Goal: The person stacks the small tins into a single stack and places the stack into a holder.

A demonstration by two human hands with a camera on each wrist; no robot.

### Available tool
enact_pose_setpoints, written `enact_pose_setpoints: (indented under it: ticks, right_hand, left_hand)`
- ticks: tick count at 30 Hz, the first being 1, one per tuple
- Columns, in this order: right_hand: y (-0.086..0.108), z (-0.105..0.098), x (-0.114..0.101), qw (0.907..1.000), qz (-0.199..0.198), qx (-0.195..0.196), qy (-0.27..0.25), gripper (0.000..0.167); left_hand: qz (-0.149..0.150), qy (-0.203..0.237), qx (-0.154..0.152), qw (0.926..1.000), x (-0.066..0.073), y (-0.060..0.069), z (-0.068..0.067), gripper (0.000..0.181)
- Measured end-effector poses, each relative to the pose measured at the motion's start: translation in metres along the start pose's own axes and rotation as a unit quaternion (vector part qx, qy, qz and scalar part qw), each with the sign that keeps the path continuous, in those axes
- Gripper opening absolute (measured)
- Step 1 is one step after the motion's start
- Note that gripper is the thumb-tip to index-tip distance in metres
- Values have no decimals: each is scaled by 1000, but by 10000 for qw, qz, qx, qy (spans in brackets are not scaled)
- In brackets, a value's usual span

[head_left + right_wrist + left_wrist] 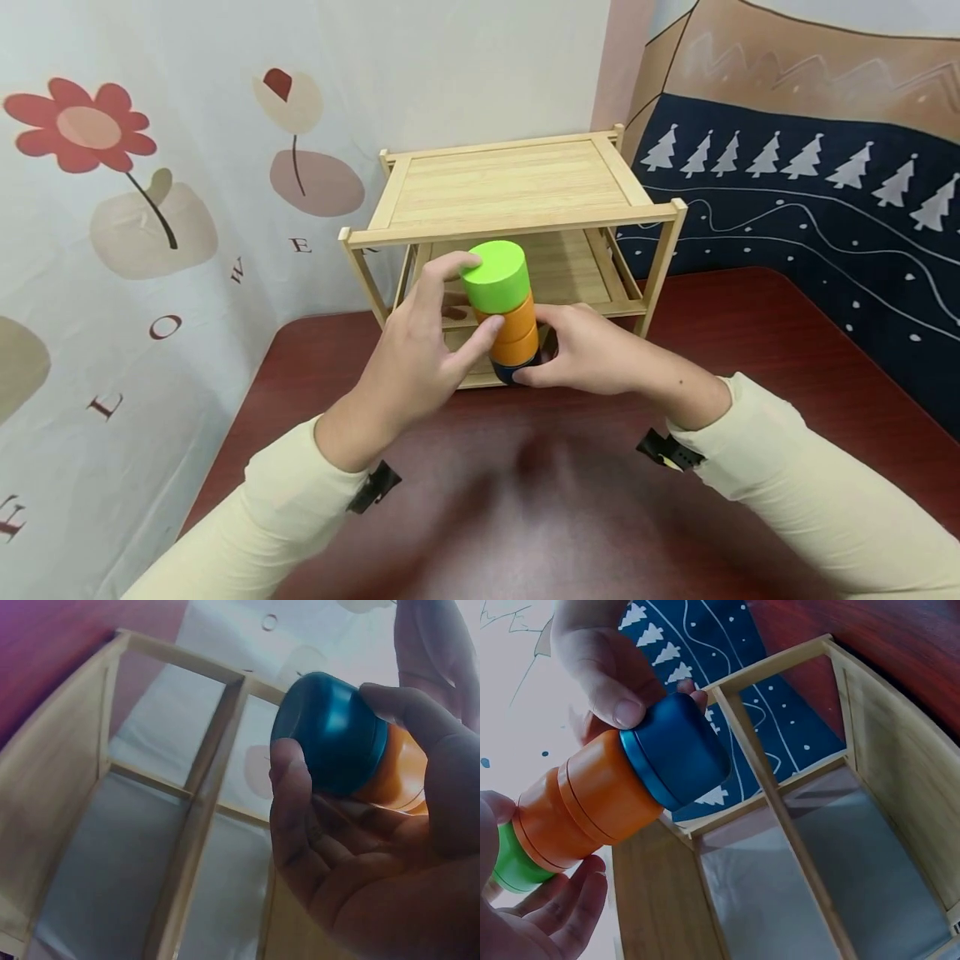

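A cylindrical stack (pixel 517 333) of a bright green end piece, orange middle sections and a dark blue end piece is held in the air, tilted slightly. My left hand (pixel 416 354) grips its upper part, a finger on the green piece (pixel 497 275) and the thumb across the orange. Lower down, my right hand (pixel 596 350) holds the dark blue piece (pixel 676 750) between thumb and fingers. In the right wrist view the fingers curl round that blue end (pixel 330 735). Whether the pieces are separate or one body, I cannot tell.
Just behind the hands stands a light wooden two-tier rack (pixel 510 183) with raised corner posts. It is on a dark red table (pixel 750 358). A cloth with flowers and letters (pixel 187 183) hangs at left; a dark panel with white trees (pixel 795 192) is at right.
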State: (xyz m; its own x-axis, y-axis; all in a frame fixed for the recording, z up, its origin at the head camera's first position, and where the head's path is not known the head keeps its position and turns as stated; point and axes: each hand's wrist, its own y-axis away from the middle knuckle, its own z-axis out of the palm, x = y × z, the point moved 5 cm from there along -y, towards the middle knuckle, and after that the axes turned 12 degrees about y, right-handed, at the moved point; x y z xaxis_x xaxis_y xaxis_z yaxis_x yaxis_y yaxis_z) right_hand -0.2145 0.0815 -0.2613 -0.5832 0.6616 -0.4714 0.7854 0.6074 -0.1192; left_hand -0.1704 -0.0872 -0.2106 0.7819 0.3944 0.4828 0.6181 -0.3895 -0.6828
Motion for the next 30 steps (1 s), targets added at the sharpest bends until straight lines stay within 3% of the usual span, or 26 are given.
enact_pose_setpoints:
  ticks: [30]
  right_hand:
    - [-7, -45, -23, 9992, -69, 99, 386, 46]
  left_hand:
    - [-208, 508, -64, 9985, 14, -39, -24, 55]
